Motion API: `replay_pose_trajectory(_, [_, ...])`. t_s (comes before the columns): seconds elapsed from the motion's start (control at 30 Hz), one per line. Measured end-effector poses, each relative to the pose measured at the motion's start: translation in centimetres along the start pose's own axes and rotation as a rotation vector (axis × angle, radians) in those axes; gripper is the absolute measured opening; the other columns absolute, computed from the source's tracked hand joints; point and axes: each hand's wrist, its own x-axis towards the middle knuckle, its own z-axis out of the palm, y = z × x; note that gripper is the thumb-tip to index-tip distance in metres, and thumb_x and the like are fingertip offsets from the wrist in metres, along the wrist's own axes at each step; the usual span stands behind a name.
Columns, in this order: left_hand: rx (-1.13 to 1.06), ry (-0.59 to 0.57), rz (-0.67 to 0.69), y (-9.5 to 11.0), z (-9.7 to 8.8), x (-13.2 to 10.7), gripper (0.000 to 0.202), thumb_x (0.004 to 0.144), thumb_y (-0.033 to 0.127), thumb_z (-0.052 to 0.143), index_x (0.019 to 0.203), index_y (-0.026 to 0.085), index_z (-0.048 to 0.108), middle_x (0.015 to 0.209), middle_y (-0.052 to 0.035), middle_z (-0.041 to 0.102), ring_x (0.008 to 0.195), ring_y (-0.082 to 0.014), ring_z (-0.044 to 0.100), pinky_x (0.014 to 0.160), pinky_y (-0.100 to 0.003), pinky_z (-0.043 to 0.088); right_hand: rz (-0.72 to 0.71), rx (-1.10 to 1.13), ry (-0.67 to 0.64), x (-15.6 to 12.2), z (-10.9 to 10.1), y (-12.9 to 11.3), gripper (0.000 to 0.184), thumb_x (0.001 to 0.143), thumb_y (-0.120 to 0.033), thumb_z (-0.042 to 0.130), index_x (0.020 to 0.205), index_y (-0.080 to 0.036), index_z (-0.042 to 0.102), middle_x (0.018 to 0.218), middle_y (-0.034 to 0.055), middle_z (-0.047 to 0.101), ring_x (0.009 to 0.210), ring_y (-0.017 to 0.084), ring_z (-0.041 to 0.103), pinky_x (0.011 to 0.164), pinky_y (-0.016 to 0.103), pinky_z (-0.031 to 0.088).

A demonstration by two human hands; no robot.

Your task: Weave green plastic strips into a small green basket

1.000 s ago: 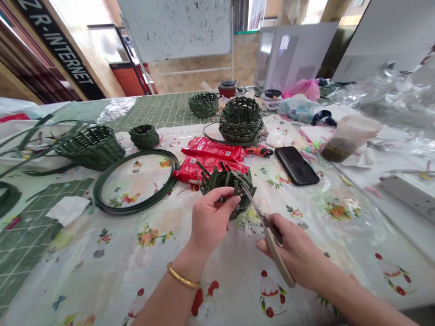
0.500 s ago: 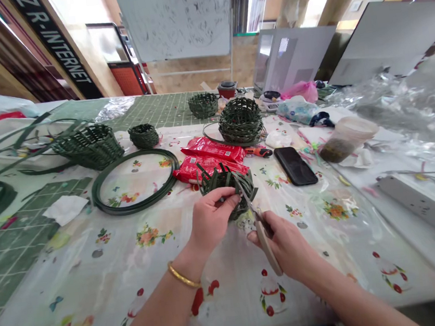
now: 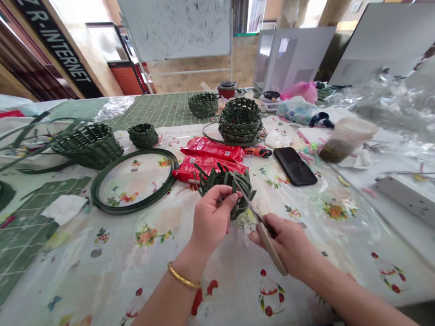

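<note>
A small, half-woven green basket (image 3: 225,183) with loose strip ends sticking up rests on the flowered tablecloth (image 3: 96,271). My left hand (image 3: 212,220) is closed on its near side, pinching the weave. My right hand (image 3: 290,246) grips a pair of scissors (image 3: 262,226) with a tan handle. The blades point up and left at the basket's rim, right by my left thumb.
Behind the basket lie red packets (image 3: 211,156), a green strip coil (image 3: 135,180) and a black phone (image 3: 294,166). Finished green baskets (image 3: 241,120) stand farther back and at the left (image 3: 87,145). A plastic cup (image 3: 346,138), clear wrap and a power strip (image 3: 426,204) crowd the right.
My right hand has moved the scissors left and closer to the basket rim. My left hand has kept its hold on the basket.
</note>
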Motion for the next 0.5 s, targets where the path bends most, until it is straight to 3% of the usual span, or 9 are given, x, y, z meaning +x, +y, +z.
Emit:
replay_pose_trajectory(0.1, [-0.041, -0.04, -0.002, 0.2, -0.4, 0.1, 0.013, 0.079, 0.027, 0.057, 0.084, 0.015, 0.056, 0.073, 0.0003, 0.067, 0.028, -0.0003, 0.038, 0.028, -0.015, 0.029, 0.036, 0.1, 0.013, -0.5, -2.2, 0.1, 0.026, 0.076, -0.045, 0.058, 0.072, -0.02, 0.05, 0.059, -0.0032, 0.049, 0.056, 0.012, 0.045, 0.05, 0.023, 0.034])
replay_pose_trajectory(0.2, [-0.019, -0.055, -0.004, 0.6, -1.7, 0.4, 0.015, 0.076, 0.026, 0.06, 0.086, 0.014, 0.061, 0.068, 0.0001, 0.066, 0.028, 0.0, 0.037, 0.028, -0.014, 0.028, 0.017, 0.129, 0.035, -0.1, -6.8, 0.2, 0.033, 0.074, -0.049, 0.058, 0.09, -0.02, 0.053, 0.068, -0.0016, 0.053, 0.058, 0.013, 0.047, 0.052, 0.025, 0.038])
replay_pose_trajectory(0.23, [-0.011, -0.069, -0.01, 0.8, -2.3, 0.4, 0.017, 0.074, 0.025, 0.062, 0.086, 0.014, 0.063, 0.064, 0.0003, 0.066, 0.028, -0.0002, 0.036, 0.027, -0.014, 0.027, 0.001, 0.097, -0.024, 0.3, -8.6, 0.1, 0.035, 0.073, -0.05, 0.057, 0.092, -0.02, 0.053, 0.068, -0.0014, 0.053, 0.057, 0.013, 0.046, 0.049, 0.024, 0.037])
replay_pose_trajectory(0.37, [0.047, -0.252, -0.096, 1.4, -4.5, 0.3, 0.02, 0.071, 0.025, 0.065, 0.086, 0.012, 0.068, 0.062, -0.0018, 0.066, 0.028, -0.0012, 0.037, 0.026, -0.014, 0.026, 0.02, -0.157, -0.526, 3.3, -14.3, -0.8, 0.031, 0.067, -0.047, 0.067, 0.081, -0.02, 0.06, 0.067, -0.0013, 0.054, 0.06, 0.014, 0.049, 0.051, 0.023, 0.037])
replay_pose_trajectory(0.5, [0.046, -0.311, -0.114, 1.6, -4.9, -0.1, 0.021, 0.069, 0.024, 0.067, 0.087, 0.013, 0.07, 0.062, -0.0021, 0.067, 0.03, -0.0007, 0.036, 0.026, -0.014, 0.026, 0.044, -0.162, -0.763, 6.4, -16.5, -2.7, 0.03, 0.069, -0.048, 0.064, 0.078, -0.019, 0.064, 0.068, 0.0001, 0.055, 0.06, 0.014, 0.05, 0.052, 0.024, 0.038])
